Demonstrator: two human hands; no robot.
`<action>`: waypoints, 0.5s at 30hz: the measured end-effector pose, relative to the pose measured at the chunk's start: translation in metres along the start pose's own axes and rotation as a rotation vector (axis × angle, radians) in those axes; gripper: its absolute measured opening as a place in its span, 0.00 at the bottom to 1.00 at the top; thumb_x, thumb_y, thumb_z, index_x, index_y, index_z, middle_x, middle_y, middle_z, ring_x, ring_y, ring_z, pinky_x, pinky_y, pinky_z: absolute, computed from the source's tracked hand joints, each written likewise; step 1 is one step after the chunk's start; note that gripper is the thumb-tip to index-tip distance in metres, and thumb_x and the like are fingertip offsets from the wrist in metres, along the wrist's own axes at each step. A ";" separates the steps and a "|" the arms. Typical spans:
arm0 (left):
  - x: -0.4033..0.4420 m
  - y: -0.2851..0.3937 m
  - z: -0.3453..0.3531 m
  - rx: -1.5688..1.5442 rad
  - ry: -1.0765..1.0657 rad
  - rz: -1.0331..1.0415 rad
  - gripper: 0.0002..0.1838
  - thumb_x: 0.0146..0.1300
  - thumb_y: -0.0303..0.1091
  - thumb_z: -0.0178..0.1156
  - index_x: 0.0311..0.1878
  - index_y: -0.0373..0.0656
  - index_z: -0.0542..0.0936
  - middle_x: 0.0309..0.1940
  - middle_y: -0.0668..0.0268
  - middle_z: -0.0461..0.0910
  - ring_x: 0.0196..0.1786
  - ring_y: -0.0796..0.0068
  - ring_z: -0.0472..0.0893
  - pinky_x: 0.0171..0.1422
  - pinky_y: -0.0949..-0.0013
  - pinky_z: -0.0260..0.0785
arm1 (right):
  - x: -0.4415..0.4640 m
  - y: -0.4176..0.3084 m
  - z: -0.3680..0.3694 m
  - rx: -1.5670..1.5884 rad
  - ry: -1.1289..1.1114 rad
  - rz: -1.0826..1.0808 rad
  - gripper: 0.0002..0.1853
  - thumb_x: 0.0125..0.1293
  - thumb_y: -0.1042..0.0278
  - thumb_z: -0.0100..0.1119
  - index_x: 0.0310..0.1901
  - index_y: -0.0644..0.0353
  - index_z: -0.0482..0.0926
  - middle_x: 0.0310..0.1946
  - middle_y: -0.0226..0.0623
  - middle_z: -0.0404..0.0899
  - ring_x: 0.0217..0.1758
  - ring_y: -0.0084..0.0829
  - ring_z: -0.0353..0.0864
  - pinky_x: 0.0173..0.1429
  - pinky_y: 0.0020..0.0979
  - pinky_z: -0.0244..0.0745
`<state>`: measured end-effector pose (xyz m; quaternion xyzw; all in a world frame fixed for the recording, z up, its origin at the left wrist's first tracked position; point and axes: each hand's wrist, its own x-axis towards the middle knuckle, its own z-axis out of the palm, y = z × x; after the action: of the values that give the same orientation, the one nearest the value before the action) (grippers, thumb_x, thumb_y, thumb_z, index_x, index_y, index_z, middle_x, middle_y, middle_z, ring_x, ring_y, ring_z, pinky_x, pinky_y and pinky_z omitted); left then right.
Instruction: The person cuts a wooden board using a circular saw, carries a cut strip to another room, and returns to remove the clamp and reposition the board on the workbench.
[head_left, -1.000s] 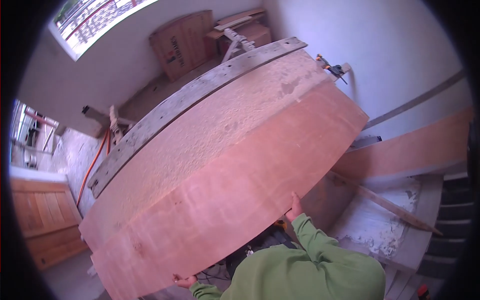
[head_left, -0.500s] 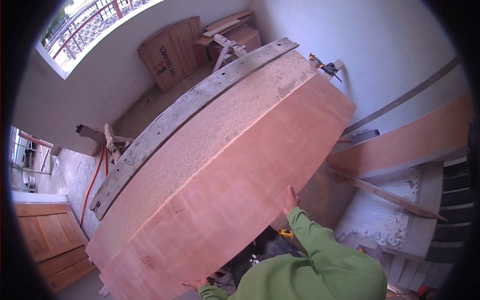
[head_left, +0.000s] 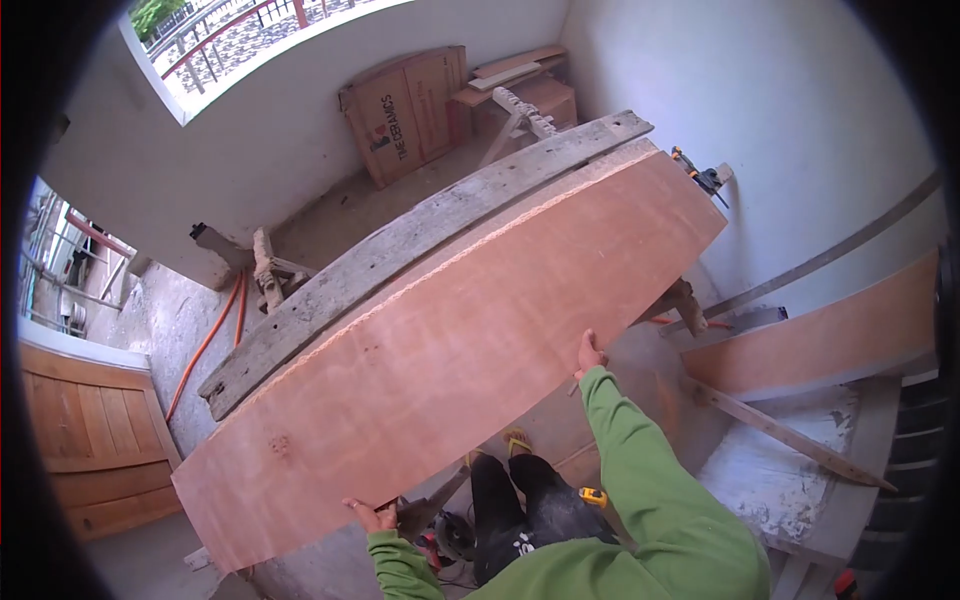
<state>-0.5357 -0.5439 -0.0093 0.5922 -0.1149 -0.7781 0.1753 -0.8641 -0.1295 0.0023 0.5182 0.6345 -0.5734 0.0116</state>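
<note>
A long reddish plywood panel (head_left: 450, 340) lies across the workbench surface, with a ridge of sawdust (head_left: 480, 245) along its far edge. My left hand (head_left: 372, 515) grips the panel's near edge toward the left, thumb on top and fingers partly hidden beneath. Farther right on that edge, my right hand (head_left: 591, 355) holds it in the same way, its fingers partly under the wood. A weathered grey plank (head_left: 430, 250) runs beyond the panel, close to its far edge.
Cardboard boxes (head_left: 410, 115) stand against the back wall. An orange cord (head_left: 205, 350) trails on the left floor near a wooden door (head_left: 95, 430). A clamp (head_left: 705, 175) sits at the far right end. Another board (head_left: 820, 320) leans at right. A red-and-black power tool (head_left: 450, 540) lies below.
The panel has slid away from me toward the grey plank, covering most of the sawdust-strewn strip. Both hands moved with it. My view has shifted, and my legs and feet now show.
</note>
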 end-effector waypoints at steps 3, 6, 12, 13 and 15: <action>0.008 0.004 0.019 0.007 -0.008 0.005 0.40 0.58 0.73 0.38 0.66 0.55 0.60 0.63 0.65 0.63 0.62 0.57 0.64 0.58 0.43 0.62 | 0.030 -0.003 0.032 -0.107 0.019 -0.010 0.47 0.58 0.39 0.56 0.59 0.79 0.54 0.57 0.55 0.66 0.54 0.45 0.74 0.53 0.42 0.76; 0.022 0.011 0.043 0.111 0.027 0.130 0.39 0.59 0.71 0.42 0.64 0.51 0.61 0.60 0.64 0.66 0.57 0.58 0.68 0.53 0.46 0.67 | 0.009 -0.038 0.052 -0.079 -0.046 -0.033 0.48 0.57 0.36 0.55 0.59 0.79 0.54 0.57 0.56 0.66 0.57 0.44 0.72 0.56 0.40 0.72; 0.020 0.026 0.088 0.145 0.122 0.296 0.36 0.60 0.63 0.51 0.63 0.46 0.63 0.56 0.63 0.69 0.54 0.60 0.72 0.49 0.47 0.71 | -0.010 -0.054 0.074 -0.229 -0.070 -0.059 0.57 0.54 0.29 0.50 0.64 0.78 0.43 0.65 0.60 0.55 0.67 0.45 0.61 0.65 0.37 0.62; 0.017 0.028 0.083 0.126 0.125 0.295 0.35 0.60 0.62 0.52 0.62 0.47 0.64 0.56 0.62 0.69 0.53 0.60 0.72 0.49 0.47 0.72 | -0.007 -0.050 0.071 -0.225 -0.021 -0.085 0.53 0.55 0.32 0.53 0.61 0.78 0.49 0.61 0.58 0.60 0.62 0.43 0.66 0.61 0.35 0.66; 0.010 0.027 0.075 0.133 0.083 0.294 0.34 0.60 0.61 0.52 0.62 0.47 0.64 0.56 0.62 0.69 0.54 0.61 0.72 0.49 0.46 0.72 | 0.008 -0.045 0.062 -0.135 -0.085 -0.160 0.48 0.56 0.36 0.57 0.58 0.79 0.57 0.57 0.55 0.66 0.56 0.39 0.72 0.54 0.35 0.72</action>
<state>-0.6063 -0.5746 0.0125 0.6110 -0.2441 -0.7095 0.2523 -0.9336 -0.1610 0.0083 0.4392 0.7101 -0.5497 0.0277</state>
